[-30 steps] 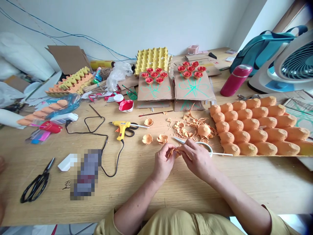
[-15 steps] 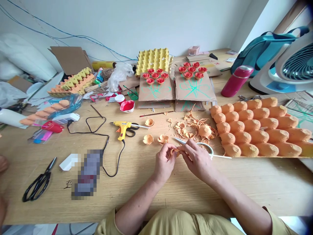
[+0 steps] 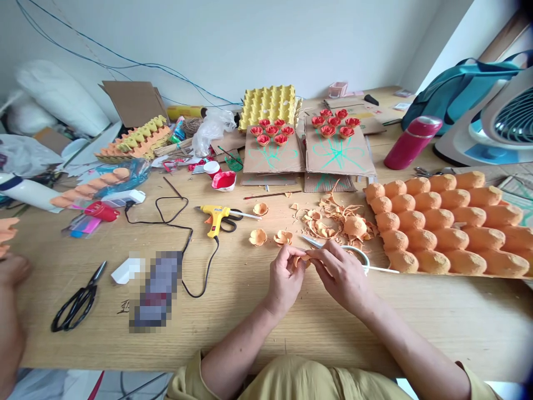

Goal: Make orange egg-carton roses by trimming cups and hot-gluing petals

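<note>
Between both hands, low over the table, is a small orange egg-carton flower cup (image 3: pixel 300 260), partly hidden by fingers. My left hand (image 3: pixel 286 280) pinches it from the left, closed. The fingers of my right hand (image 3: pixel 340 272) press on its right side, also closed. Just beyond lie white-handled scissors (image 3: pixel 361 253), partly covered by my right hand. Finished-looking orange cups sit near: one cup (image 3: pixel 283 238) by my left hand, another cup (image 3: pixel 258 237) to its left, and a nested one (image 3: pixel 260 209) behind. Orange scraps (image 3: pixel 327 219) are heaped beyond my hands.
An orange egg tray (image 3: pixel 441 222) fills the right side. Left of my hands are a yellow glue gun (image 3: pixel 215 218) with its cord and black scissors (image 3: pixel 79 300). Red flowers on cardboard (image 3: pixel 272 158) and a pink bottle (image 3: pixel 412 143) stand behind. Another person's hand (image 3: pixel 12 278) is at far left.
The view has shifted slightly, so things sit further right. Another person's hand, with an orange carton piece by it, has come further into view at far left. My hands keep hold of the cup.
</note>
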A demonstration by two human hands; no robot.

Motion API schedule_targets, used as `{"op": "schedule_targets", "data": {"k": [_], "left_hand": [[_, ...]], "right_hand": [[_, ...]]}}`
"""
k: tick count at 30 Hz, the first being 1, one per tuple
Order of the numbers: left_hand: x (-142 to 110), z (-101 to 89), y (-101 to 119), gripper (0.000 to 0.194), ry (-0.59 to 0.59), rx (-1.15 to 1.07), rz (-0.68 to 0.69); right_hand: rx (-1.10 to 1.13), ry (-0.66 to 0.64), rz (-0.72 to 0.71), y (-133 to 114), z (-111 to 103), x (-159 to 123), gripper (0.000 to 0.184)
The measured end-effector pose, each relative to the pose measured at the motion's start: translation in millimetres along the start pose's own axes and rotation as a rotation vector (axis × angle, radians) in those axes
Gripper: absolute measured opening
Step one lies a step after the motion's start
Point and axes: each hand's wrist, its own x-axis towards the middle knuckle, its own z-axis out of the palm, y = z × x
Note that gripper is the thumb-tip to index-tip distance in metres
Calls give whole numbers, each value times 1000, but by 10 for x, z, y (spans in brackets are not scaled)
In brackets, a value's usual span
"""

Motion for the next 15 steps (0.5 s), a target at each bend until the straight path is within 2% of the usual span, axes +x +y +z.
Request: {"op": "schedule_targets", "data": {"k": [3,8,15], "left_hand": [[-1,23,-3,9,0,-17,-44],[23,59,31,10,-2,-100,-137],[34,78,32,9,50,-185,-150]], "right_hand": [[-56,-9,-12,13,6,-8,22],[-232,1,-113,11,-12,-6,28],[-153,3,-64,2,17,1,27]]}}
